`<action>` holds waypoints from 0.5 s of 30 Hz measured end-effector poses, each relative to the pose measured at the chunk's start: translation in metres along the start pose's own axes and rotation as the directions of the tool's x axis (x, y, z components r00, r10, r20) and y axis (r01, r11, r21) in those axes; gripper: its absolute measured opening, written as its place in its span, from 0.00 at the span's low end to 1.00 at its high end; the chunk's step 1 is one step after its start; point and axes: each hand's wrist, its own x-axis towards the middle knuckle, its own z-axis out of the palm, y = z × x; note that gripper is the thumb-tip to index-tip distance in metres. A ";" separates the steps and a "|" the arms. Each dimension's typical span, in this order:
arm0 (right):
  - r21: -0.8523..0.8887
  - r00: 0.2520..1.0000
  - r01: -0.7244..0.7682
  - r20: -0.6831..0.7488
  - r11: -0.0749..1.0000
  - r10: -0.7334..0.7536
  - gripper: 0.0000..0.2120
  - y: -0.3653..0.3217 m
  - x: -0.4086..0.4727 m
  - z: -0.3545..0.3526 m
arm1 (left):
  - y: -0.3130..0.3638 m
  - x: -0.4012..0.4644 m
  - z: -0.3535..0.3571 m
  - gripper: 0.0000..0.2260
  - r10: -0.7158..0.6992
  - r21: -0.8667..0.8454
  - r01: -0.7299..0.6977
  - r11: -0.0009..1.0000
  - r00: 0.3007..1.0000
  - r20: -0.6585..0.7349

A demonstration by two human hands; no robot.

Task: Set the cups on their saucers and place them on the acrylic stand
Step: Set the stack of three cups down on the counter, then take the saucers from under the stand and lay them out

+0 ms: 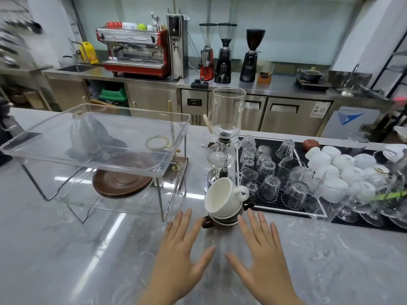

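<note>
A stack of cups stands on the marble counter just beyond my fingertips. A white cup [222, 198] lies tilted on top, its mouth facing left. Under it sit a grey-green cup [239, 211] and a brown cup [207, 222], mostly hidden. Brown saucers [121, 183] lie stacked under the clear acrylic stand [66, 159] at the left. My left hand [178, 249] and my right hand [262, 249] hover flat over the counter, fingers spread, either side of the stack, holding nothing.
A glass siphon brewer [224, 133] rises right behind the cups. A black mat [284, 208] with several upturned glasses lies to the right, with white cups [343, 164] and stemmed glasses beyond. A back counter carries a red espresso machine [136, 51] and grinders.
</note>
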 end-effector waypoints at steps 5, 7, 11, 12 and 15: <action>0.008 0.999 -0.003 0.048 1.000 0.002 0.43 -0.021 -0.008 -0.001 | -0.002 -0.019 -0.014 0.32 0.035 0.037 -0.034 0.999 0.999 -0.030; 0.032 0.999 0.011 0.046 0.999 -0.012 0.44 -0.030 -0.011 0.000 | -0.005 -0.029 -0.020 0.33 0.022 0.028 -0.021 0.999 0.998 -0.053; 0.050 0.998 0.039 0.040 0.998 -0.041 0.46 -0.049 -0.015 0.004 | -0.013 -0.045 -0.036 0.34 -0.045 0.042 0.048 0.998 0.997 -0.067; 0.061 0.998 0.044 0.037 0.997 -0.046 0.46 -0.054 -0.016 0.005 | -0.015 -0.048 -0.040 0.35 -0.054 0.041 0.057 0.998 0.996 -0.065; 0.084 0.997 0.074 0.030 0.994 -0.076 0.45 -0.071 -0.018 0.010 | -0.022 -0.058 -0.053 0.36 -0.091 0.054 0.095 0.994 0.994 -0.066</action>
